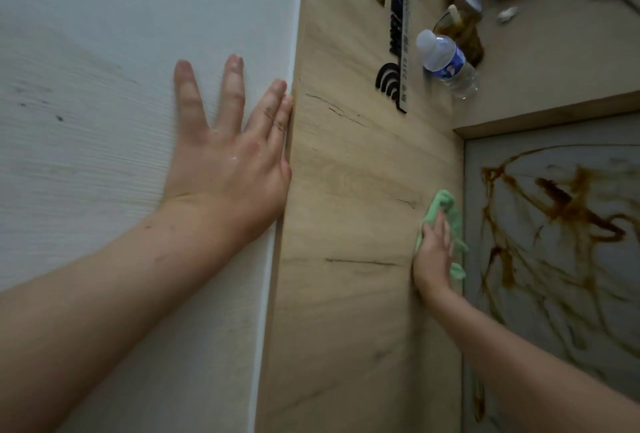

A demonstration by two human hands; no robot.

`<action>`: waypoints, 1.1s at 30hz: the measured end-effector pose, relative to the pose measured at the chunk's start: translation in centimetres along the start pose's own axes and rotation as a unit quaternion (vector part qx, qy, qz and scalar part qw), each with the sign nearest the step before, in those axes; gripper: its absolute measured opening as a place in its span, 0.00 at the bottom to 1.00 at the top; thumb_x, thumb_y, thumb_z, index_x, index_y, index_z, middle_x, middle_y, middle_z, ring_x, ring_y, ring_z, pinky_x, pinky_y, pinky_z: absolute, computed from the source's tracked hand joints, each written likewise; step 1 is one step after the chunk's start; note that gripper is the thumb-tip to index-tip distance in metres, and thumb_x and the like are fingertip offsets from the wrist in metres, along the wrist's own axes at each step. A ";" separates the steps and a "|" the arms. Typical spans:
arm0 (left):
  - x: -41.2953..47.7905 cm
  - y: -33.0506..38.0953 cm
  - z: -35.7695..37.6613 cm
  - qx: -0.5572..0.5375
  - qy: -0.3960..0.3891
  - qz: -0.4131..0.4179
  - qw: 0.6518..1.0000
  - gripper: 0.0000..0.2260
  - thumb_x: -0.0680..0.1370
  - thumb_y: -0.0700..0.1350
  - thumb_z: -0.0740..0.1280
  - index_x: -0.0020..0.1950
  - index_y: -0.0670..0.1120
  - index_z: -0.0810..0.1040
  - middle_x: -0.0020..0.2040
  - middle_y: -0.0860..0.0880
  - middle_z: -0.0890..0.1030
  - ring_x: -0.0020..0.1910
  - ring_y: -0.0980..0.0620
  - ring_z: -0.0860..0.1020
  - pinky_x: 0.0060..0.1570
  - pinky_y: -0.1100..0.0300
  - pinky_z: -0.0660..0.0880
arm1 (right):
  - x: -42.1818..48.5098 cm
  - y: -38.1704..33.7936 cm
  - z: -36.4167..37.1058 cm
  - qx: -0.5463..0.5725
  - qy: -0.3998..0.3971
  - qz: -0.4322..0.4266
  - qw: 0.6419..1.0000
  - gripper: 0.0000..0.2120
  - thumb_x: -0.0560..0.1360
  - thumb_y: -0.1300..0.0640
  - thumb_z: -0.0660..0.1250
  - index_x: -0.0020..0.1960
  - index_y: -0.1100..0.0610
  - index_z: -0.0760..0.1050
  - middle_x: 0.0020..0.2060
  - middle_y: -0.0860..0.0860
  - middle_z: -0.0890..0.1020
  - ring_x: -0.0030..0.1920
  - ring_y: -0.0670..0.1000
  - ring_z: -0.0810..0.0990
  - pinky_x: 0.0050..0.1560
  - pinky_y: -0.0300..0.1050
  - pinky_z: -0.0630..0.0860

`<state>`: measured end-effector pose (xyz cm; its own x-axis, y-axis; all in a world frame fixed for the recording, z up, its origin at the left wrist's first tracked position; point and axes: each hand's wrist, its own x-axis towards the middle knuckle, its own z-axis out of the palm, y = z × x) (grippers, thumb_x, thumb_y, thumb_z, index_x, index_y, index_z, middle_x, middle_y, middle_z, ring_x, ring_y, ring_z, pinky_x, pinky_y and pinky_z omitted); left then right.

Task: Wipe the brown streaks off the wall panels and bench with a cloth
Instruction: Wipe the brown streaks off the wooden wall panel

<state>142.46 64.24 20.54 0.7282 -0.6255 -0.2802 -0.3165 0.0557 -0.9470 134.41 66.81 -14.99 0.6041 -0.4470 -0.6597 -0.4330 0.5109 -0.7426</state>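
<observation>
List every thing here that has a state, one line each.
left hand: open, fingers spread, flat on the white panel
right hand: fingers straight, pressing the green cloth against the wood panel
green cloth: bunched under the right hand
wood panel: thin dark lines on it
grey panel: heavily streaked brown, not yet wiped
water bottle: cap on

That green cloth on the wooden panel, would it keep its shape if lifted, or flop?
Probably floppy: the green cloth bunches in soft folds past the right hand, with loose corners sticking out. Likely light, since the hand alone seems to pin it against the upright wood panel. Nothing about it suggests rolling or breaking.
</observation>
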 end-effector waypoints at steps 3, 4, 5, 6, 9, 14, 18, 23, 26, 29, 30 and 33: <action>-0.1 0.0 -0.4 0.000 -0.015 -0.001 1.000 0.30 0.84 0.54 0.39 0.85 0.46 0.47 0.85 0.49 0.47 0.81 0.30 0.43 0.72 0.22 0.45 | -10.8 -2.2 0.8 -0.023 -0.047 -0.126 0.991 0.28 0.84 0.46 0.45 0.83 0.43 0.46 0.83 0.43 0.49 0.82 0.44 0.43 0.82 0.48 0.43; -0.1 -0.1 -0.3 0.002 -0.021 -0.002 1.000 0.30 0.83 0.54 0.37 0.85 0.46 0.46 0.85 0.49 0.46 0.81 0.30 0.43 0.72 0.22 0.45 | -13.3 -3.7 1.4 -0.022 -0.071 -0.198 0.977 0.29 0.83 0.45 0.45 0.83 0.40 0.44 0.83 0.40 0.48 0.82 0.43 0.41 0.81 0.46 0.41; -0.1 0.1 -0.4 0.002 -0.022 -0.003 1.000 0.30 0.83 0.54 0.36 0.85 0.46 0.45 0.85 0.49 0.46 0.81 0.30 0.42 0.72 0.22 0.45 | -14.5 -4.8 1.6 -0.021 -0.090 -0.268 0.959 0.29 0.83 0.45 0.47 0.82 0.37 0.44 0.83 0.40 0.49 0.83 0.45 0.42 0.81 0.45 0.41; -0.2 0.2 -0.5 0.003 -0.026 -0.004 1.000 0.30 0.83 0.54 0.36 0.85 0.46 0.44 0.85 0.49 0.45 0.81 0.31 0.42 0.72 0.22 0.45 | -14.2 -5.6 1.8 -0.031 -0.100 -0.323 0.941 0.29 0.83 0.46 0.49 0.82 0.36 0.46 0.83 0.42 0.52 0.83 0.47 0.46 0.81 0.45 0.42; -0.1 0.2 -0.3 0.003 -0.031 -0.011 0.999 0.31 0.82 0.55 0.34 0.85 0.47 0.43 0.85 0.50 0.44 0.81 0.32 0.41 0.72 0.23 0.43 | -8.3 -4.6 1.4 -0.030 -0.068 -0.314 0.946 0.29 0.83 0.48 0.50 0.83 0.39 0.49 0.83 0.46 0.56 0.83 0.50 0.52 0.82 0.52 0.48; 0.0 0.2 0.5 -0.004 0.000 -0.007 1.000 0.30 0.84 0.54 0.36 0.85 0.46 0.44 0.85 0.49 0.46 0.81 0.32 0.43 0.72 0.22 0.45 | 0.8 3.8 -0.5 -0.027 -0.028 -0.081 0.996 0.32 0.80 0.52 0.44 0.81 0.65 0.59 0.83 0.55 0.54 0.83 0.57 0.51 0.82 0.59 0.49; 0.1 0.5 0.8 -0.011 0.015 -0.004 1.000 0.31 0.83 0.54 0.34 0.85 0.46 0.47 0.85 0.50 0.49 0.82 0.32 0.46 0.73 0.23 0.47 | 4.6 8.3 -1.0 -0.024 0.005 0.036 0.999 0.28 0.85 0.53 0.45 0.82 0.64 0.55 0.83 0.58 0.55 0.83 0.58 0.51 0.81 0.54 0.46; -0.1 0.2 0.6 -0.023 0.015 0.002 1.000 0.29 0.84 0.53 0.34 0.85 0.45 0.43 0.85 0.48 0.46 0.81 0.31 0.43 0.72 0.22 0.46 | 1.7 3.1 -0.2 0.032 0.023 0.113 0.993 0.26 0.87 0.51 0.50 0.84 0.50 0.52 0.84 0.49 0.54 0.83 0.50 0.50 0.82 0.53 0.44; -0.2 0.2 0.4 -0.020 0.012 0.003 1.000 0.29 0.84 0.53 0.36 0.85 0.44 0.42 0.85 0.47 0.45 0.81 0.29 0.42 0.72 0.22 0.45 | -5.5 -4.1 1.2 0.013 -0.006 -0.007 1.000 0.27 0.86 0.46 0.47 0.84 0.44 0.48 0.84 0.44 0.51 0.83 0.47 0.47 0.81 0.50 0.44; -0.1 0.0 0.1 -0.039 0.006 0.006 0.999 0.29 0.85 0.52 0.38 0.84 0.42 0.43 0.85 0.45 0.45 0.80 0.28 0.41 0.71 0.21 0.44 | -13.3 -10.1 2.3 -0.020 -0.068 -0.203 0.977 0.30 0.82 0.41 0.44 0.84 0.39 0.45 0.83 0.37 0.45 0.82 0.42 0.40 0.79 0.43 0.37; -0.1 -0.3 -0.1 -0.041 0.001 0.008 0.999 0.29 0.85 0.52 0.39 0.84 0.42 0.43 0.85 0.44 0.44 0.80 0.27 0.40 0.71 0.21 0.43 | -14.2 -11.5 2.3 -0.025 -0.086 -0.247 0.965 0.30 0.82 0.42 0.45 0.83 0.38 0.45 0.82 0.36 0.45 0.82 0.42 0.40 0.79 0.42 0.36; -0.1 -0.2 0.0 -0.038 -0.014 0.019 0.999 0.30 0.84 0.52 0.36 0.83 0.41 0.38 0.85 0.43 0.41 0.79 0.26 0.37 0.68 0.21 0.37 | -10.1 -13.7 2.1 -0.022 -0.076 -0.273 0.959 0.29 0.82 0.43 0.46 0.83 0.36 0.46 0.83 0.38 0.48 0.83 0.43 0.44 0.81 0.46 0.40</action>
<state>142.46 64.24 20.74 0.7317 -0.6014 -0.3207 -0.3886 0.0185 -0.9212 135.63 65.82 2.09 0.8373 -0.5259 -0.1497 -0.0503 0.1985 -0.9788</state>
